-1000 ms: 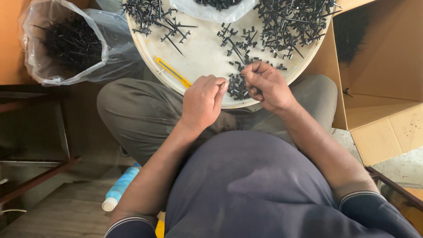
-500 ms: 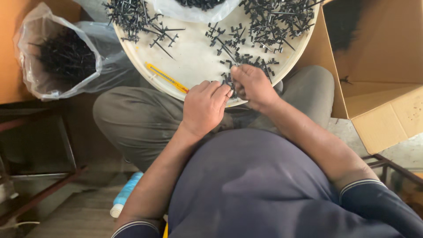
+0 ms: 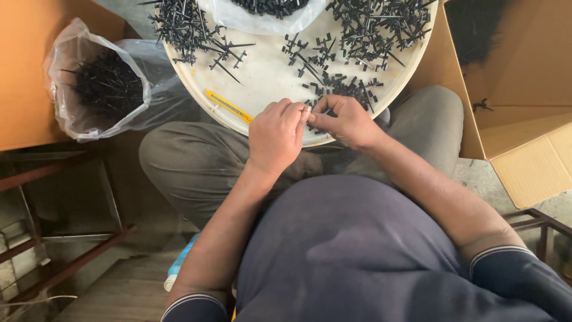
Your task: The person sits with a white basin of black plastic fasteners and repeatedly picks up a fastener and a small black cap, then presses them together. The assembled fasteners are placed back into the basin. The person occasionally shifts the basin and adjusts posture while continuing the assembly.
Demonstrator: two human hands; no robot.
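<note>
While both sets of fingers [image 3: 298,113] meet at the near rim of the round tray, they're pinched together on one tiny black plastic piece [image 3: 306,111], too small to make out properly. The left hand [image 3: 275,136] is curled with knuckles up; the right hand [image 3: 344,122] is curled too, thumb and forefinger pressed on that same piece from the 3 o'clock side.

Just past the right hand, at about 12 o'clock, there's a small heap of short black clips [image 3: 342,86] lying on the cream tray [image 3: 262,77]. A yellow utility knife [image 3: 228,106] lies on the tray at 10 o'clock from the left hand, near the rim. Farther up the tray are bigger tangles of black plastic sprues: one pile [image 3: 185,27] at 11 o'clock, another pile [image 3: 381,24] at 1 o'clock, and a clear bag [image 3: 262,15] of black parts between them.

Way out at 9 o'clock a clear plastic sack [image 3: 101,89] stuffed with black sprues sits off the tray. At 3 o'clock there's an open cardboard box [image 3: 518,119]. The tray rests over the person's lap, grey trousers [image 3: 196,167] underneath.
</note>
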